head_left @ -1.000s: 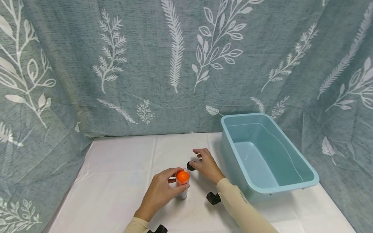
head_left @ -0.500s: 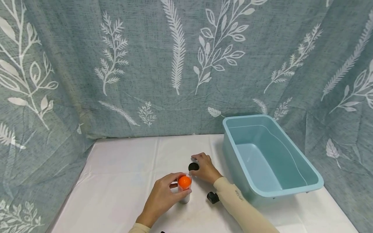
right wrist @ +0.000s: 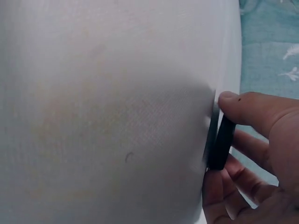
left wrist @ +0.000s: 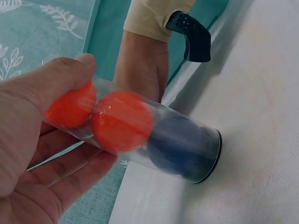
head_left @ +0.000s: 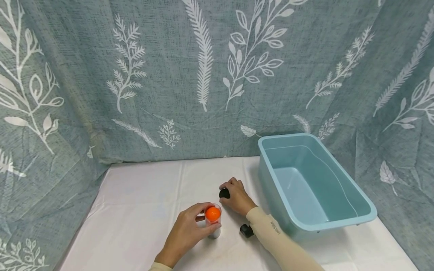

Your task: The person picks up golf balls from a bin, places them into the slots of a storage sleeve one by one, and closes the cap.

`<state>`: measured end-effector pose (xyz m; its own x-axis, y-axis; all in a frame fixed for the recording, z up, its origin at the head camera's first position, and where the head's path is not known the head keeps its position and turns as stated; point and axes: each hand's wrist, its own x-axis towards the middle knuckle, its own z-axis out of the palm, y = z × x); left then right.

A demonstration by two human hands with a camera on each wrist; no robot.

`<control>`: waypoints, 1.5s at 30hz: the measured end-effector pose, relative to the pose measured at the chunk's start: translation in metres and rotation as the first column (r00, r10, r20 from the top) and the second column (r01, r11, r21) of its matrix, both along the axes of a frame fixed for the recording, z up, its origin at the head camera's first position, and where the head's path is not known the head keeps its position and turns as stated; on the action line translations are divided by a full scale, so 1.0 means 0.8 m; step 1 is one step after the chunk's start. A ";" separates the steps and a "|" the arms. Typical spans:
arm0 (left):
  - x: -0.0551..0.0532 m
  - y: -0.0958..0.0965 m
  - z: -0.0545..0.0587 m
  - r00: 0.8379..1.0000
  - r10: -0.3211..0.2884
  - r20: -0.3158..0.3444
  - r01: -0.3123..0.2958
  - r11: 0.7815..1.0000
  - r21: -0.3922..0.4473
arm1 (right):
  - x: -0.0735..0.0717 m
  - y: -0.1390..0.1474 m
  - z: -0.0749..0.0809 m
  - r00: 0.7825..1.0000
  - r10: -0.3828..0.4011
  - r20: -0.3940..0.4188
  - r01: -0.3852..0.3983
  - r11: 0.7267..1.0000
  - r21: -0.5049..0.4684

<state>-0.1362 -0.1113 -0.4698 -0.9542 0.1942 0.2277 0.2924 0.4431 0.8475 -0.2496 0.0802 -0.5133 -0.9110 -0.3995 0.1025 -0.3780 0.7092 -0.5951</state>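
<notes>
My left hand (head_left: 190,226) grips a clear plastic tube (left wrist: 140,100) near its top, thumb on one side and fingers on the other. The tube stands upright on the table with its top uncovered. Inside are two orange balls (left wrist: 122,121) above a dark blue ball (left wrist: 175,144), and a black cap (left wrist: 214,161) closes the bottom. Just beyond the tube, my right hand (head_left: 237,196) pinches a round black lid (right wrist: 223,142) by its edges, close over the white cloth. In the right wrist view the thumb is at one edge and fingertips are at the opposite edge.
A light blue plastic tub (head_left: 298,188) stands on the right, beside my right forearm. White cloth (head_left: 142,203) covers the table, and a leaf-patterned curtain (head_left: 169,75) hangs behind it. A black wrist camera (head_left: 246,230) juts from the right sleeve.
My right hand has lowered to the black lid and its fingers have drawn in around it. The left hand keeps its hold on the tube in about the same place.
</notes>
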 end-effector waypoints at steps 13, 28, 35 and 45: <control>0.001 0.000 0.002 1.000 -0.012 0.009 0.012 1.000 0.020 | 0.013 0.003 0.029 0.999 0.045 0.011 -0.043 0.990 -0.137; 0.005 -0.001 0.001 0.998 -0.016 0.057 0.014 0.999 0.039 | 0.045 0.011 0.067 0.991 0.094 0.091 -0.050 0.915 -0.400; 0.007 -0.005 0.007 0.998 -0.008 0.064 0.002 0.996 0.089 | 0.067 0.015 0.084 0.987 0.107 0.121 -0.027 0.848 -0.529; 0.009 -0.011 0.011 1.000 -0.003 0.002 0.002 0.997 0.081 | 0.096 0.009 0.086 0.981 0.153 0.120 -0.028 0.722 -0.692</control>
